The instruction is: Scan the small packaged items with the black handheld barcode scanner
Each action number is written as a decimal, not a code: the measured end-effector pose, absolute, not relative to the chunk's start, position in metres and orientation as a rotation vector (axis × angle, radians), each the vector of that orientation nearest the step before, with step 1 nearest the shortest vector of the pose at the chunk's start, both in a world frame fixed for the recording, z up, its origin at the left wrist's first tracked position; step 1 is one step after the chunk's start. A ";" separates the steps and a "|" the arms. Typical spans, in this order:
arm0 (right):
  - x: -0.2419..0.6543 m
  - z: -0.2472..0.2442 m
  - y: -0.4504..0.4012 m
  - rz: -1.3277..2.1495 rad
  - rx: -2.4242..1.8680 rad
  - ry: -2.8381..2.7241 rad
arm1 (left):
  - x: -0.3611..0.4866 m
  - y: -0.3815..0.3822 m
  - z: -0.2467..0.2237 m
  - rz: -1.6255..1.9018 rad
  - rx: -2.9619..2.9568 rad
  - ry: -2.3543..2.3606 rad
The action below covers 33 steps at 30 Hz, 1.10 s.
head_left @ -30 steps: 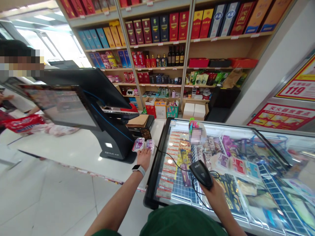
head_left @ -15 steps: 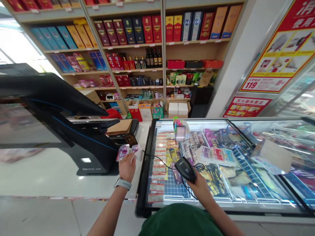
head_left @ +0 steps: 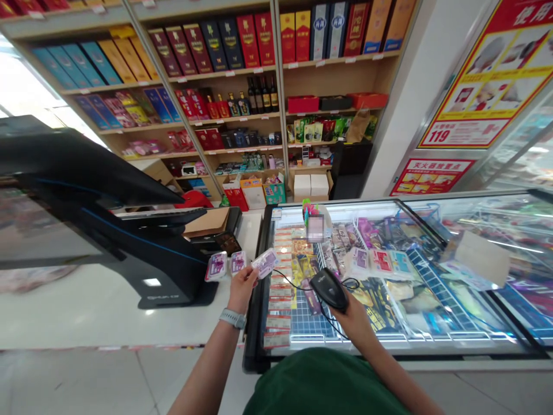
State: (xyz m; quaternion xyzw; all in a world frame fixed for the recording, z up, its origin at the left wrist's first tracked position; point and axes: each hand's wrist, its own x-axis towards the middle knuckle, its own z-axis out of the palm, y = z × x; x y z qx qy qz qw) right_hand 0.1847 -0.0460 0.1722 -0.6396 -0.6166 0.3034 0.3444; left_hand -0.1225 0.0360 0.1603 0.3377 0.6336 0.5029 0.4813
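Observation:
My left hand (head_left: 242, 288) pinches a small clear pack with a purple-and-white label (head_left: 264, 263) by its near end, over the left edge of the freezer. Two similar packs, one (head_left: 216, 266) beside the black stand and another (head_left: 238, 263) to its right, lie on the white counter behind that hand. In my right hand (head_left: 349, 314) is a black barcode scanner (head_left: 329, 289), held above the freezer glass with its head pointing up and left. Its black cable (head_left: 288, 280) runs left across the glass. The fingers beneath the scanner are mostly hidden.
A black checkout terminal (head_left: 173, 253) stands on the white counter (head_left: 99, 311) at left. The glass-topped freezer (head_left: 311, 340) holds many bagged goods; packs with purple, red and blue labels (head_left: 382, 264) and an open carton (head_left: 479, 262) sit on it. Shelves of boxes (head_left: 228, 46) rise behind.
My left hand has moved right from the packs on the counter, with one pack now lifted in its fingers. The scanner has shifted only slightly; the camera view has tilted a little.

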 end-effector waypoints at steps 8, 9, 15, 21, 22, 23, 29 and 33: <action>0.187 0.175 -0.047 0.790 -1.652 -1.560 | -0.105 0.032 0.165 1.255 0.647 1.338; 0.187 0.175 -0.046 0.795 -1.653 -1.559 | -0.104 0.032 0.166 1.260 0.610 1.309; 0.187 0.175 -0.045 0.803 -1.643 -1.547 | -0.098 0.031 0.176 1.284 0.416 1.136; 0.189 0.173 -0.044 0.790 -1.642 -1.565 | -0.095 0.030 0.178 1.271 0.460 1.045; 0.189 0.173 -0.044 0.783 -1.642 -1.565 | -0.094 0.030 0.178 1.272 0.475 1.039; 0.189 0.173 -0.044 0.777 -1.642 -1.564 | -0.094 0.030 0.178 1.274 0.488 1.038; 0.189 0.173 -0.043 0.760 -1.640 -1.541 | -0.089 0.031 0.180 1.280 0.530 1.093; 0.189 0.173 -0.043 0.757 -1.644 -1.543 | -0.089 0.034 0.177 1.271 0.477 1.121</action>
